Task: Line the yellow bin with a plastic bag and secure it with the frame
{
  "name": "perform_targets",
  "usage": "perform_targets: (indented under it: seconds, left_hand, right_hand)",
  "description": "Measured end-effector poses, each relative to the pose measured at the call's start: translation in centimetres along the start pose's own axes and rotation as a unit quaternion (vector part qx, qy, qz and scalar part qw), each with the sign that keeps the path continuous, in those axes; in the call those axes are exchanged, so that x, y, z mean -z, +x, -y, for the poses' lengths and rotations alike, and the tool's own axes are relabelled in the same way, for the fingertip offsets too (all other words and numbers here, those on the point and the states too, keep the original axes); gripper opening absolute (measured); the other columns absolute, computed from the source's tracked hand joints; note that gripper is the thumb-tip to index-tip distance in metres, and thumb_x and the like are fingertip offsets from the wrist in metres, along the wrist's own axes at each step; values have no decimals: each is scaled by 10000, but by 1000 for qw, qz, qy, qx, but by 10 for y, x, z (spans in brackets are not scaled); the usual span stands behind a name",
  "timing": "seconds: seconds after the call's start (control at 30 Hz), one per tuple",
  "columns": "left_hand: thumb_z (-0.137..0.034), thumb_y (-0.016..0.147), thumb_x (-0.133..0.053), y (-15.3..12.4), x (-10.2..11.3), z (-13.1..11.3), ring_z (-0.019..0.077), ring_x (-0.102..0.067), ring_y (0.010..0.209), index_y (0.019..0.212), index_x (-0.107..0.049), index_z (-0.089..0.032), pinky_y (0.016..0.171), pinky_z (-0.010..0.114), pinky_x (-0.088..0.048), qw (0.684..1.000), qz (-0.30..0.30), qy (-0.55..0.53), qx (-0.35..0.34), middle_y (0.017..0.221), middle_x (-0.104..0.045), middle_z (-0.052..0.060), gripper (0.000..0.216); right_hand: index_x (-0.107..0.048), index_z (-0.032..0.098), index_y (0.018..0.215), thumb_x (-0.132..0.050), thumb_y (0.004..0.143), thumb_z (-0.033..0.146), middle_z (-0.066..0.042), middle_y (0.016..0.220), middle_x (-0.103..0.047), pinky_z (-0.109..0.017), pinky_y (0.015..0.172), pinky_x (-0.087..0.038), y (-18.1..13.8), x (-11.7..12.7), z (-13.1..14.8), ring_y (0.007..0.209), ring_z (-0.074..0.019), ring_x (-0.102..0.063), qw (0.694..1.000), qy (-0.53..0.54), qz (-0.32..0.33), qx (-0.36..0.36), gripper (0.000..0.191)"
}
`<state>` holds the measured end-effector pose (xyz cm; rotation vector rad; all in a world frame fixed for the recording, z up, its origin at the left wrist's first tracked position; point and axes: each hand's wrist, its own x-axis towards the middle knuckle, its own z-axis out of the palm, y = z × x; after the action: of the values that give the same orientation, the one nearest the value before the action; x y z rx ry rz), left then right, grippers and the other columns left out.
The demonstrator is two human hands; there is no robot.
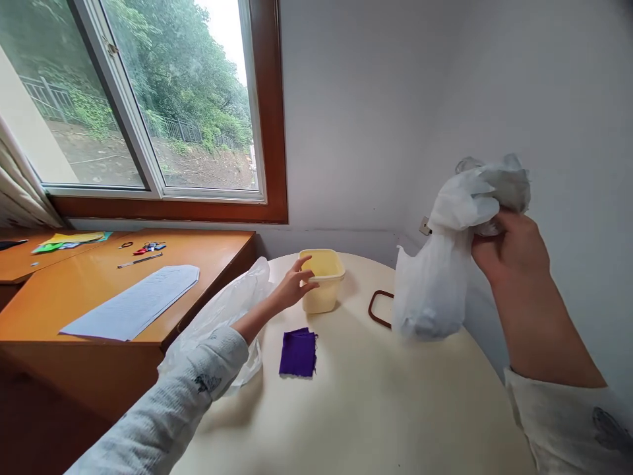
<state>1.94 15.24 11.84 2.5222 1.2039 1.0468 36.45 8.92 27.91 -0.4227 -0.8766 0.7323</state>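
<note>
My left hand [295, 285] reaches across the cream round table [376, 396] and grips the near rim of a pale yellow plastic tub [324, 280], thumb and fingers around the edge. My right hand [512, 247] is raised at the right, closed on the bunched top of a white plastic bag [435, 284] whose full bottom hangs just above or on the table. A folded purple cloth [298, 353] lies on the table in front of the tub. A brown rectangular ring [378, 308] lies behind the hanging bag.
A second clear plastic bag [222, 316] lies at the table's left edge under my left forearm. To the left stands a wooden desk [99, 290] with a white sheet [136, 300], scissors and coloured paper. A window and grey walls close the corner.
</note>
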Motion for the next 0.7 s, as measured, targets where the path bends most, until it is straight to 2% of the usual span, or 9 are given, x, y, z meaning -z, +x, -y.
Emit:
perform_targets:
  seconds: [0.23, 0.33, 0.4, 0.47, 0.5, 0.57, 0.6, 0.63, 0.7]
  left_hand:
    - [-399, 831, -544, -1, -3, 16, 292, -561, 1086, 862, -655, -147, 914, 442, -451, 999, 28, 1, 21, 1410, -359, 177, 278]
    - [-416, 792, -594, -1, 6, 13, 333, -452, 1213, 967, -652, -163, 968, 475, -404, 999, 37, 6, 32, 1437, -307, 168, 313]
    - [-436, 739, -651, -1, 14, 4, 350, -306, 1314, 1141, -582, -200, 1015, 494, -351, 999, 29, 5, 42, 1487, -185, 147, 471]
    - [-469, 694, -688, -3, 22, -13, 341, -194, 1363, 1311, -425, -241, 1052, 501, -299, 998, 14, -20, 57, 1513, -81, 129, 709]
    - [-487, 681, -695, -5, 25, -24, 329, -163, 1374, 1356, -355, -248, 1067, 497, -276, 997, 9, -50, 62, 1515, -75, 126, 793]
    - [-512, 636, -724, -12, 25, -51, 321, -118, 1386, 1406, -253, -251, 1089, 493, -227, 989, 38, -132, 45, 1508, -129, 132, 940]
    - [-507, 597, -753, -17, 23, -65, 331, -162, 1374, 1408, -255, -246, 1085, 491, -234, 982, 68, -171, 33, 1481, -223, 138, 986]
    - [-494, 564, -777, -21, 20, -79, 340, -262, 1336, 1383, -316, -231, 1066, 484, -276, 972, 102, -209, 26, 1414, -360, 141, 977]
    - [-474, 578, -765, -30, 11, -103, 334, -460, 1199, 1256, -502, -217, 992, 453, -383, 948, 153, -274, 45, 1210, -577, 114, 771]
  right_hand:
    - [-694, 170, 750, -680, 627, 70, -21, 855, -618, -249, 686, -474, -17, -8, -1, 838, -132, -583, 995, -59, 59, -49, 160]
    - [-699, 175, 753, -694, 651, 117, -26, 825, -615, -260, 669, -449, -24, -12, -4, 817, -134, -573, 989, -99, 75, -76, 117]
    - [-700, 183, 748, -685, 680, 160, -23, 791, -617, -265, 657, -435, -30, -14, -8, 782, -129, -566, 980, -136, 104, -102, 73]
    - [-704, 192, 751, -664, 700, 192, -16, 762, -625, -267, 649, -426, -38, -16, -13, 749, -127, -561, 962, -180, 159, -133, 65]
    - [-705, 197, 751, -653, 703, 200, -10, 753, -630, -267, 648, -423, -44, -19, -16, 737, -127, -559, 950, -201, 189, -148, 71]
    - [-707, 207, 762, -628, 707, 211, 2, 750, -642, -267, 650, -423, -57, -26, -22, 733, -134, -561, 924, -238, 247, -169, 97]
    - [-708, 214, 779, -612, 712, 212, 8, 759, -648, -269, 654, -425, -65, -31, -26, 739, -140, -563, 913, -251, 271, -175, 117]
    - [-708, 222, 797, -594, 718, 210, 12, 771, -654, -273, 661, -428, -74, -37, -29, 752, -149, -566, 902, -259, 293, -180, 139]
    - [-707, 227, 826, -554, 737, 203, 13, 803, -663, -281, 681, -436, -90, -51, -35, 781, -163, -570, 884, -262, 336, -191, 179]
